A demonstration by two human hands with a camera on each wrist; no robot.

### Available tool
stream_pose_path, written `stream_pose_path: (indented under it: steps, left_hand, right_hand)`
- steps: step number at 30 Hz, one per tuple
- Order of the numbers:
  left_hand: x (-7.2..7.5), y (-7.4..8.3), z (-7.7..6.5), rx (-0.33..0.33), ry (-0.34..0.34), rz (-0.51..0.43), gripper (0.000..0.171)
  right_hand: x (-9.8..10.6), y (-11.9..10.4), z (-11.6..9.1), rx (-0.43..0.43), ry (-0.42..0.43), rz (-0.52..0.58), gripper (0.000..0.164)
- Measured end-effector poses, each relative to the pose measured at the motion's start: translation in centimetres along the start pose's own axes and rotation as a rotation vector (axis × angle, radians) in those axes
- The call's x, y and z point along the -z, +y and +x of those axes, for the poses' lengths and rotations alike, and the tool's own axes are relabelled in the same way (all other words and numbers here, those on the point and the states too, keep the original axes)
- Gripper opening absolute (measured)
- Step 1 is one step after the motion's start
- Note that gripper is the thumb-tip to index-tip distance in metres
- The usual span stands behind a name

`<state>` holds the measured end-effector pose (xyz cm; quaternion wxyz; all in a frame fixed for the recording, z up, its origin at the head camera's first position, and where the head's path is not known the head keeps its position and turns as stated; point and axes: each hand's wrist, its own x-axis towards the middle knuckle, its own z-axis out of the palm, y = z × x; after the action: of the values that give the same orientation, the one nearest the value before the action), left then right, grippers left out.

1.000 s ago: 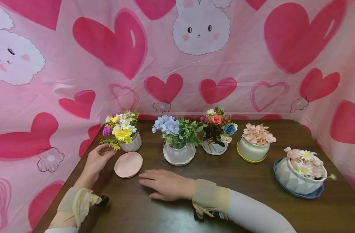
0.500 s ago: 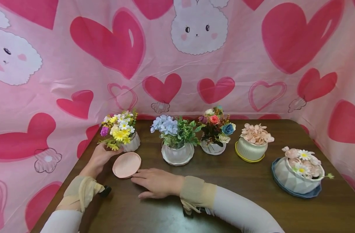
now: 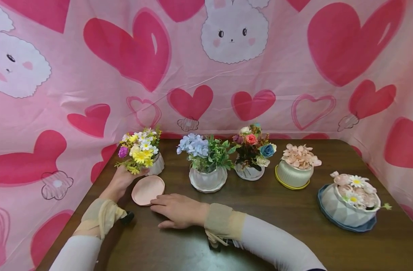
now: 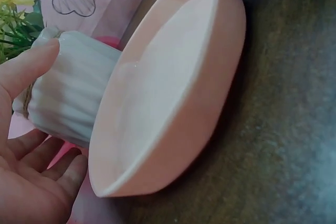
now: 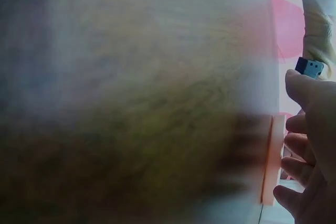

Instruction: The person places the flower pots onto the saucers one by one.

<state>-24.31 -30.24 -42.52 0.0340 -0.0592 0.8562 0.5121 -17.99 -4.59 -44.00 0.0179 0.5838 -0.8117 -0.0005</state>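
Note:
My left hand (image 4: pixel 37 166) is at a whitish flower pot (image 4: pixel 79 85), its thumb along one side and its fingers curled by the other. Twine circles the pot's neck. In the head view that left hand (image 3: pixel 123 180) is partly hidden by yellow, white and purple flowers (image 3: pixel 140 150). A shallow pink saucer (image 3: pixel 148 191) lies on the table just in front of this pot. Palm down, my right hand (image 3: pixel 179 210) has extended fingers touching the saucer's near right rim. In the right wrist view the right hand (image 5: pixel 315 156) lies beside the saucer's edge (image 5: pixel 273 166).
Further right stand a pot with blue flowers (image 3: pixel 208 178), a pot with mixed roses (image 3: pixel 248 171), a ribbed pot on a yellow saucer (image 3: pixel 296 173) and a white faceted pot on a blue saucer (image 3: pixel 348 205). A heart-printed pink cloth (image 3: pixel 281 49) hangs behind the dark wooden table (image 3: pixel 277 222).
My left hand has moved forward and right, from beside the yellow flowers to the pot below them. The right hand has slid left to the saucer's rim. The pots have stayed in place.

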Motion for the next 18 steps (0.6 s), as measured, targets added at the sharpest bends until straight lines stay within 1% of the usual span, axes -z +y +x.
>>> stream_pose_path:
  steps: [4, 6, 9, 10, 12, 16, 18]
  left_hand:
    - [-0.1, 0.2, 0.2, -0.029, 0.008, 0.018, 0.083]
    - [-0.2, 0.3, 0.4, -0.033, 0.007, 0.005, 0.085]
    - [-0.2, 0.4, 0.7, -0.019, 0.007, -0.021, 0.088]
    - [-0.2, 0.4, 0.7, -0.012, 0.007, -0.033, 0.088]
    - [-0.3, 0.4, 0.7, -0.025, 0.010, -0.050, 0.088]
    - [-0.5, 0.2, 0.6, -0.032, 0.031, -0.031, 0.091]
    - [-0.5, 0.1, 0.5, -0.039, 0.037, -0.037, 0.092]
  right_hand:
    - [0.2, 0.0, 0.1, -0.004, -0.013, -0.019, 0.061]
    - [0.4, 0.0, 0.0, -0.001, -0.007, -0.024, 0.060]
    - [0.6, 0.1, -0.2, 0.009, 0.005, -0.029, 0.059]
    - [0.6, 0.2, -0.3, 0.012, 0.006, -0.030, 0.059]
    - [0.7, 0.2, -0.6, 0.017, 0.008, -0.034, 0.058]
    - [0.9, 0.4, -1.3, 0.023, 0.012, -0.040, 0.057]
    - [1.0, 0.4, -1.7, 0.029, 0.015, -0.042, 0.056]
